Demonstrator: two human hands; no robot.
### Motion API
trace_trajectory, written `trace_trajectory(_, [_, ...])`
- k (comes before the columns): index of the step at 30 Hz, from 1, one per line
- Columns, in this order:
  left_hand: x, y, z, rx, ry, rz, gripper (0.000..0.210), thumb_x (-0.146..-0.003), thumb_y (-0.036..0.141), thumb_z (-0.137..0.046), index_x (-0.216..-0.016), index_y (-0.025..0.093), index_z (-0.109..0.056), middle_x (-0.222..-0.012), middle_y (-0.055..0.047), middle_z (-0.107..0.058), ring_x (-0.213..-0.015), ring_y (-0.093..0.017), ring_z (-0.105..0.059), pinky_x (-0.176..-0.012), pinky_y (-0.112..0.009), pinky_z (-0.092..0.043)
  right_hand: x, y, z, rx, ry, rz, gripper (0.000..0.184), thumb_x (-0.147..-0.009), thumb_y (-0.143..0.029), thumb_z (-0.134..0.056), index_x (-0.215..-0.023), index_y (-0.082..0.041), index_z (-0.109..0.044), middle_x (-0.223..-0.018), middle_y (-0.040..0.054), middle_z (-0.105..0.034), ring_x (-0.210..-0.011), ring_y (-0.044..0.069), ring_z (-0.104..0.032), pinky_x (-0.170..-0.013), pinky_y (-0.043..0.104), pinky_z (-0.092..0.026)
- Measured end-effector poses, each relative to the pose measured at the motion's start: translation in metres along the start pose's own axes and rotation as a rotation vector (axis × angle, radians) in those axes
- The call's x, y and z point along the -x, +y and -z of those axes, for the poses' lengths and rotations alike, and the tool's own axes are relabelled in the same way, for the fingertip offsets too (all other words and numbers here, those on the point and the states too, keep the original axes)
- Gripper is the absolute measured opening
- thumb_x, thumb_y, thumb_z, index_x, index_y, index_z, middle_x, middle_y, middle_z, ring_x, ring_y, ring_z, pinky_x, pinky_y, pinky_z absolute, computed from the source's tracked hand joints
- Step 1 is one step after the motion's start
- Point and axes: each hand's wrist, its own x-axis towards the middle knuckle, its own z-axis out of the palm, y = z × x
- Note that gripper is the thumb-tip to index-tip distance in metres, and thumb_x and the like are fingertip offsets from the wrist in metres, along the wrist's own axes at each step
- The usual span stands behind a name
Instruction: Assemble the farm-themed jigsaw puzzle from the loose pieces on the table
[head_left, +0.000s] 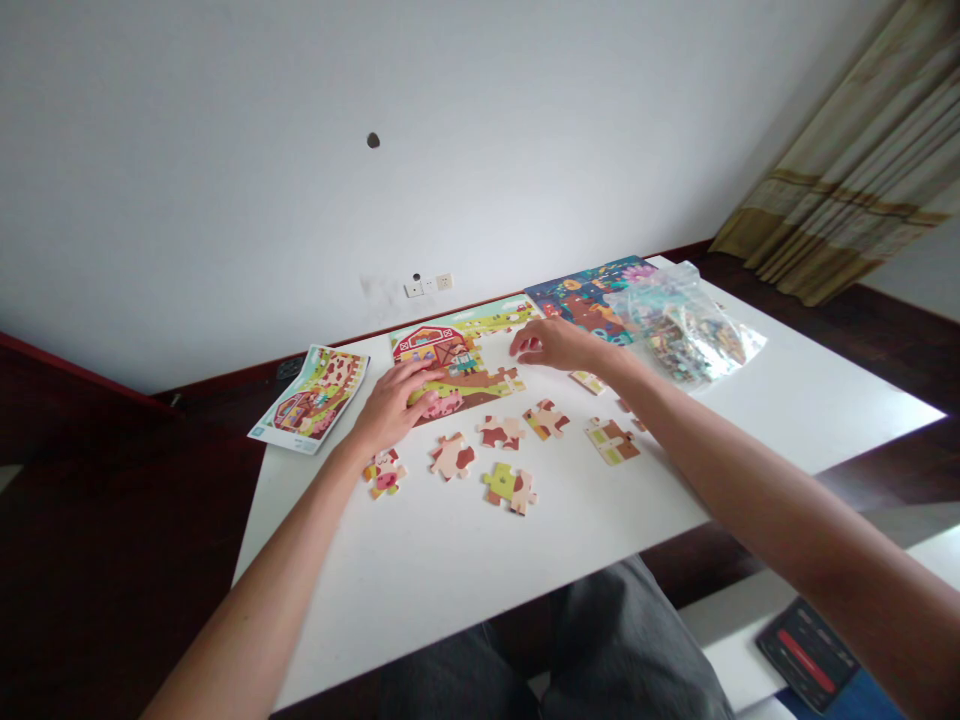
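Observation:
A partly joined farm jigsaw puzzle [431,345] with a red barn lies on the white table. My left hand [394,400] rests on its lower left part, fingers spread flat near the pink pig. At the puzzle's right side, my right hand [555,345] hovers close to the table, its fingers bent and thumb apart; I see no piece between them. Nearer me lie loose puzzle pieces: a cow-face piece [385,473], a brown-spotted piece [453,456], a green-and-cream piece [510,487] and a brown-and-green piece [613,441]. Another piece [587,381] is partly hidden by my right forearm.
A picture sheet [315,398] of the farm scene overhangs the table's left edge. At the back right are a dark blue picture puzzle [581,295] and a clear plastic bag [686,335] full of pieces. The wall stands behind the white table [420,590].

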Motion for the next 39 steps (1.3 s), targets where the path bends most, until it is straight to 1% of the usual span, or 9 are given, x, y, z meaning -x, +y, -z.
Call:
trace_trajectory(7, [0.0,-0.002,-0.001,0.007,0.004,-0.009,0.04,-0.107,0.046,-0.048,-0.139,0.031,-0.066,-0.153,-0.006,-0.056,-0.143,-0.026,-0.049,-0.123,-0.05,-0.038,0.003,-0.001,0.006,0.016,-0.04,-0.042,0.019,-0.093,-0.021,-0.068,-0.109,-0.02,-0.079,-0.102,0.0065,-0.08,-0.084,0.017,-0.071,-0.076,0.028,-0.049])
trace_trajectory(11, [0.0,-0.002,0.0,0.005,0.002,-0.008,0.039,-0.106,0.044,-0.049,-0.139,0.031,-0.066,-0.153,-0.006,-0.057,-0.142,-0.026,-0.049,-0.122,-0.05,-0.038,0.003,0.006,0.014,0.039,0.001,-0.059,0.019,-0.092,-0.02,-0.065,-0.104,-0.02,-0.08,-0.099,0.0055,-0.08,-0.085,0.018,-0.072,-0.074,0.027,-0.049])
trace_trajectory(18, [0.0,-0.001,-0.001,-0.012,0.0,-0.003,0.041,-0.107,0.047,-0.046,-0.141,0.031,-0.065,-0.154,-0.005,-0.055,-0.143,-0.026,-0.049,-0.123,-0.049,-0.038,0.024,0.016,0.045,0.136,-0.114,-0.266,0.027,-0.086,-0.026,-0.075,-0.112,-0.024,-0.079,-0.105,0.0057,-0.079,-0.093,0.023,-0.073,-0.076,0.032,-0.052])
trace_trajectory(22, [-0.001,0.0,0.0,-0.011,0.0,-0.016,0.043,-0.107,0.049,-0.045,-0.141,0.031,-0.065,-0.153,-0.005,-0.056,-0.142,-0.027,-0.05,-0.122,-0.05,-0.038,0.041,0.018,0.048,0.194,-0.161,-0.404,0.032,-0.067,-0.045,-0.094,-0.085,-0.024,-0.078,-0.087,0.0083,-0.076,-0.088,0.031,-0.072,-0.074,0.039,-0.054])
trace_trajectory(24, [-0.001,-0.001,0.0,-0.01,0.001,-0.017,0.043,-0.108,0.049,-0.045,-0.141,0.031,-0.065,-0.153,-0.005,-0.056,-0.142,-0.027,-0.05,-0.122,-0.049,-0.038,0.044,0.019,0.044,0.19,-0.171,-0.484,0.039,-0.055,-0.046,-0.1,-0.07,-0.023,-0.074,-0.078,0.009,-0.073,-0.085,0.033,-0.072,-0.073,0.041,-0.054])
trace_trajectory(26, [-0.001,-0.001,0.0,-0.009,0.005,-0.017,0.043,-0.108,0.05,-0.045,-0.141,0.031,-0.065,-0.154,-0.005,-0.056,-0.142,-0.027,-0.05,-0.122,-0.049,-0.038,0.043,0.017,0.04,0.22,-0.194,-0.509,0.04,-0.051,-0.044,-0.102,-0.066,-0.023,-0.072,-0.074,0.0089,-0.071,-0.082,0.034,-0.072,-0.071,0.041,-0.054])
trace_trajectory(30, [-0.001,-0.003,-0.001,-0.011,0.007,-0.014,0.042,-0.107,0.049,-0.045,-0.141,0.033,-0.065,-0.154,-0.005,-0.056,-0.143,-0.027,-0.05,-0.122,-0.05,-0.039,0.037,0.005,0.033,0.294,-0.235,-0.345,0.036,-0.06,-0.046,-0.098,-0.079,-0.023,-0.078,-0.076,0.0078,-0.072,-0.081,0.031,-0.072,-0.069,0.038,-0.054])
trace_trajectory(34, [0.0,-0.001,0.0,-0.007,0.003,-0.011,0.043,-0.107,0.049,-0.045,-0.141,0.032,-0.065,-0.154,-0.005,-0.056,-0.143,-0.028,-0.049,-0.122,-0.05,-0.039,0.035,-0.016,0.027,0.246,-0.211,-0.271,0.049,-0.066,-0.049,-0.095,-0.105,-0.024,-0.079,-0.099,0.0091,-0.076,-0.096,0.031,-0.071,-0.075,0.037,-0.053])
trace_trajectory(39, [-0.001,0.001,0.001,-0.012,0.0,0.003,0.043,-0.108,0.049,-0.044,-0.14,0.03,-0.065,-0.153,-0.006,-0.057,-0.143,-0.027,-0.049,-0.122,-0.05,-0.038,0.031,-0.029,0.022,0.188,-0.176,-0.306,0.037,-0.078,-0.05,-0.087,-0.099,-0.022,-0.077,-0.109,0.0121,-0.075,-0.106,0.034,-0.068,-0.084,0.039,-0.052])
